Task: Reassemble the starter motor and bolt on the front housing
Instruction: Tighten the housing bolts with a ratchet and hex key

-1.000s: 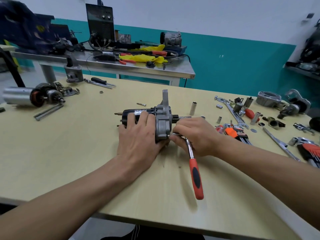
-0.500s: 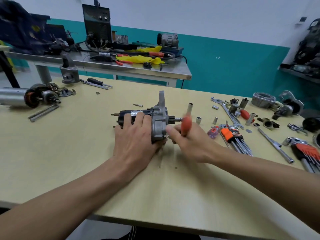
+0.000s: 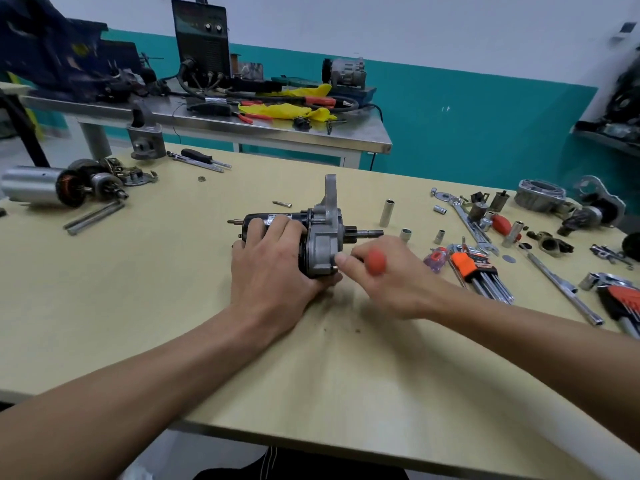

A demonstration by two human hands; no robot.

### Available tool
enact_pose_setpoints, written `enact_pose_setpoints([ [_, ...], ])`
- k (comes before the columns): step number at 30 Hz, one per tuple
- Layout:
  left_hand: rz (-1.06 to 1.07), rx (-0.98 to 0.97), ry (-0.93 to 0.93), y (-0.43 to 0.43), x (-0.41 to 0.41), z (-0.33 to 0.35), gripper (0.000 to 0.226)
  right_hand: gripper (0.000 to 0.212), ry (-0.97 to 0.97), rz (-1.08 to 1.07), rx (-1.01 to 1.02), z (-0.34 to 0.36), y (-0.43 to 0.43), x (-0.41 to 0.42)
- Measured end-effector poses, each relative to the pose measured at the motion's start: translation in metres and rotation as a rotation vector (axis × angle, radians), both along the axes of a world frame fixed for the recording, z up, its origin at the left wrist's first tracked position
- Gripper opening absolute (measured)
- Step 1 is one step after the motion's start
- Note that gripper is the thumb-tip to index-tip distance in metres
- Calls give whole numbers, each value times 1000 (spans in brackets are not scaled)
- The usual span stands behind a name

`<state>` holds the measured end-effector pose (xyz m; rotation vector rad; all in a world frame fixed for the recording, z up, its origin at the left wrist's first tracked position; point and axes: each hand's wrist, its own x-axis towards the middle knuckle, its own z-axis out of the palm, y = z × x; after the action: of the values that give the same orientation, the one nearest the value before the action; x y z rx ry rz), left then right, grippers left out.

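The starter motor [image 3: 273, 218] lies on its side at the middle of the yellow table [image 3: 173, 289], black body to the left. Its grey front housing [image 3: 323, 237] sits on the right end, with the shaft [image 3: 370, 233] poking out rightward. My left hand [image 3: 273, 268] presses down over the black body and wraps under the housing. My right hand [image 3: 391, 275] grips the red-handled ratchet [image 3: 375, 260], whose handle end is blurred and points up toward me. Its head sits at a bolt on the housing's lower right face, hidden by my fingers.
Loose sockets [image 3: 388, 213], wrenches [image 3: 471, 223], hex key sets [image 3: 481, 275] and an extension bar [image 3: 561, 285] lie to the right. Another starter armature [image 3: 65, 185] lies at the far left. A steel bench [image 3: 263, 126] with tools stands behind.
The ratchet handle has swung from pointing toward me along the table up to near the shaft. My left hand has stayed on the motor.
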<state>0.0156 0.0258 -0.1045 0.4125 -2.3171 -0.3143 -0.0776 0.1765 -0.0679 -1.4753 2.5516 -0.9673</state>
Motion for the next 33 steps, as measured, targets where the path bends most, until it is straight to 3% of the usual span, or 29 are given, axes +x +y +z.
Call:
enact_pose_setpoints([
  [3, 6, -12, -10, 1, 1, 0, 65, 48, -592, -122, 50, 14, -1, 3],
  [6, 9, -11, -24, 0, 1, 0, 67, 46, -820, -190, 55, 16, -1, 7],
  [7, 10, -5, -26, 0, 1, 0, 68, 47, -752, -158, 33, 15, -1, 9],
  [8, 8, 4, -26, 0, 1, 1, 68, 48, -551, -94, 24, 12, 1, 10],
  [11, -9, 38, -13, 0, 2, 2, 64, 42, 469, 123, 149, 5, 12, -1],
  [12, -12, 44, -10, 1, 3, 2, 65, 41, 666, 186, 167, 6, 14, -6],
  [15, -12, 43, 1, 1, 3, 1, 68, 36, 707, 277, 197, 7, 15, -14],
  [24, -12, 41, 11, 0, 1, -1, 70, 49, 54, 94, 146, 12, 5, -1],
  [29, 3, 14, -9, 1, 1, 0, 70, 52, -734, -78, 152, 22, -1, -4],
  [33, -1, 4, 6, 0, 2, 0, 68, 51, -942, -130, 184, 22, 0, -2],
])
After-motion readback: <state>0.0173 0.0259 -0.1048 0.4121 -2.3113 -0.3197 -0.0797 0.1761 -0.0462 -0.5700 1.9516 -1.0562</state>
